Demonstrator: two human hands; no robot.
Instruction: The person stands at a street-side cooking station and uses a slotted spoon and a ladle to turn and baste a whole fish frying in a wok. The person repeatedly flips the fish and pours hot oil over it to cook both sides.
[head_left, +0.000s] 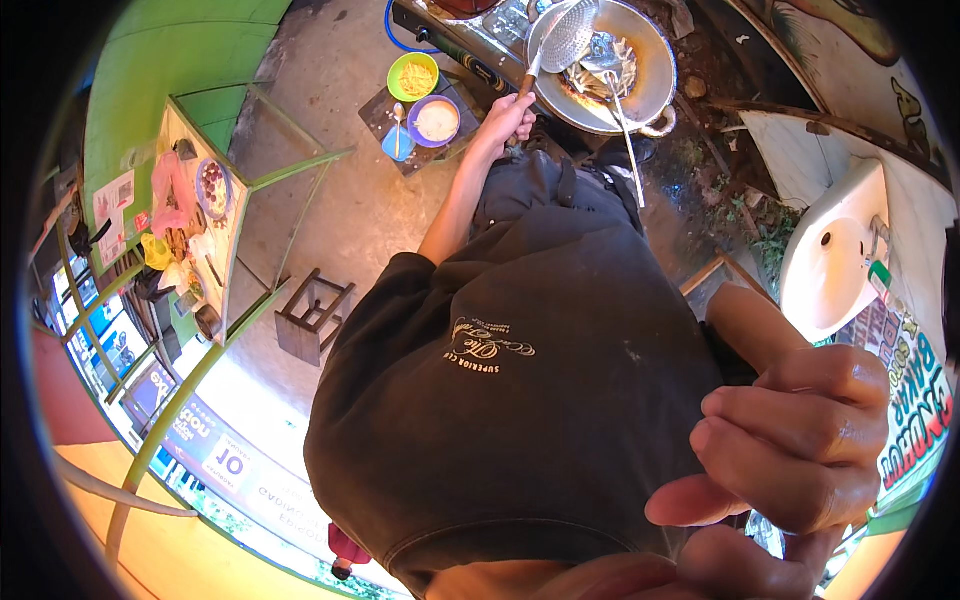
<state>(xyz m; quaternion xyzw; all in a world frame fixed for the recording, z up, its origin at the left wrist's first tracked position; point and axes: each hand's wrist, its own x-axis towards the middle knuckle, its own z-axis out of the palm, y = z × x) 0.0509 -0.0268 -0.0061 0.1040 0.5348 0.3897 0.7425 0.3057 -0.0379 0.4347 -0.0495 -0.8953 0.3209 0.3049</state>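
My left hand (511, 120) grips the wooden handle of a perforated metal skimmer (570, 37). The skimmer's round head hangs over the left side of a large metal wok (660, 56). In the wok, pale fried strips (624, 69) lie in browned oil. A metal spatula (624, 131) rests there too, its long handle leaning out over the near rim. Close to the camera at lower right, my right hand (795, 442) is raised with curled fingers; its palm is hidden, so I cannot tell whether it holds anything.
Left of the stove (480, 52), a low table (409, 166) bears a green bowl (396, 81) of yellow strips, a purple bowl (416, 135) of pale batter and a blue container (397, 152) with a spoon. Farther out are a wooden stool (304, 337), a food-laden table (234, 251) and a washbasin (840, 217).
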